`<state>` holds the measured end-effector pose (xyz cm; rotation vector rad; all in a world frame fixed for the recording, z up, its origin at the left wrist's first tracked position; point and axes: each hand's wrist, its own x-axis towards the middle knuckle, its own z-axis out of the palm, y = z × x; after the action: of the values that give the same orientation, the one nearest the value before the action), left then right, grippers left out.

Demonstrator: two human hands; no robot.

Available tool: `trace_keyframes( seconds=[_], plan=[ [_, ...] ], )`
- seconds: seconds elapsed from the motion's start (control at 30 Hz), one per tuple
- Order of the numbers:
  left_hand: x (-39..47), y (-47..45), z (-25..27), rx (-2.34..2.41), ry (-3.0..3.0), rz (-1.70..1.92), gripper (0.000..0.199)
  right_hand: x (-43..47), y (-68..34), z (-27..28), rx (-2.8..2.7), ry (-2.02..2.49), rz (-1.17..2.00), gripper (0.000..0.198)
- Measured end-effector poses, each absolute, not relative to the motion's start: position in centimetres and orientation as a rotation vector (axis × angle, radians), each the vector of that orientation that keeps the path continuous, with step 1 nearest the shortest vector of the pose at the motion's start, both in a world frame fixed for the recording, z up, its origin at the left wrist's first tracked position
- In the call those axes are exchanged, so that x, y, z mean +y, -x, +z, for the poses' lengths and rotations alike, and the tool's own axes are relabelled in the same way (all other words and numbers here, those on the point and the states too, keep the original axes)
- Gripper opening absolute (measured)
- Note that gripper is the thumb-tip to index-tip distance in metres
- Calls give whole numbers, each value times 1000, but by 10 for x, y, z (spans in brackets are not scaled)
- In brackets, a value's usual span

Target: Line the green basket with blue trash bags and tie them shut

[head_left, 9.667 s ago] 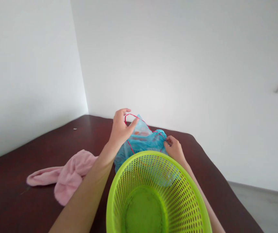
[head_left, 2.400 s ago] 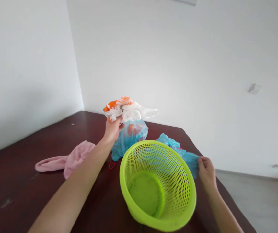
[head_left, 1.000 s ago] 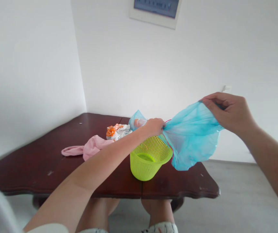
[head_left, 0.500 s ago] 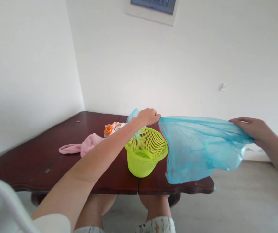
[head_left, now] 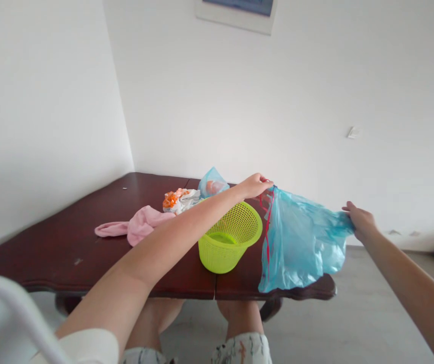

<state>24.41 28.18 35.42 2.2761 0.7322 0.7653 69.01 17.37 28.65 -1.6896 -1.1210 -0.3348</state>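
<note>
A thin blue plastic bag [head_left: 304, 237] with a red drawstring [head_left: 268, 227] hangs between my hands over the table's right end. My left hand [head_left: 255, 185] pinches its upper left corner by the drawstring edge. On the far side, my right hand [head_left: 361, 221] grips the gathered right end of the bag. Left of the bag stands a lime-green perforated plastic basket [head_left: 220, 257], upright, with nothing visible inside. My left forearm crosses over the basket's rim and hides part of it.
A pink cloth item [head_left: 144, 225] lies on the dark red wooden table [head_left: 88, 217]. Behind it are a crumpled white-and-orange plastic bag [head_left: 181, 200] and another blue bag [head_left: 213, 183] holding something orange-pink. A white curved rail [head_left: 12, 290] stands at lower left.
My right hand has come left and lower, so the bag is less stretched and more creased. My left hand has shifted right, and the red drawstring now hangs loose along the bag's edge.
</note>
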Motion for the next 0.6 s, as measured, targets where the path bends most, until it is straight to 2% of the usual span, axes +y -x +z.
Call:
trace_keyframes(
  seconds=[0.13,0.2,0.27,0.3,0.37,0.47,0.6],
  plan=[
    [290,-244,348,834,-2277,694,45,163,-652,267,-1065,1644,-502,54],
    [289,-240,341,907,-2291,689,60,150,-619,234,-1233,1622,-532,58],
    [280,-235,333,951,-2324,732,78,140,-583,187,-1542,1643,-420,59],
    [271,-232,330,947,-2367,792,81,136,-567,162,-1725,1751,-344,67],
    [245,-222,323,857,-2492,978,74,135,-542,115,-1837,2036,-203,78],
    [194,-194,314,563,-2607,1206,50,145,-523,66,-1891,2279,46,89],
    [142,-131,283,421,-2560,1316,29,166,-504,35,-1897,2346,180,88]
  ],
)
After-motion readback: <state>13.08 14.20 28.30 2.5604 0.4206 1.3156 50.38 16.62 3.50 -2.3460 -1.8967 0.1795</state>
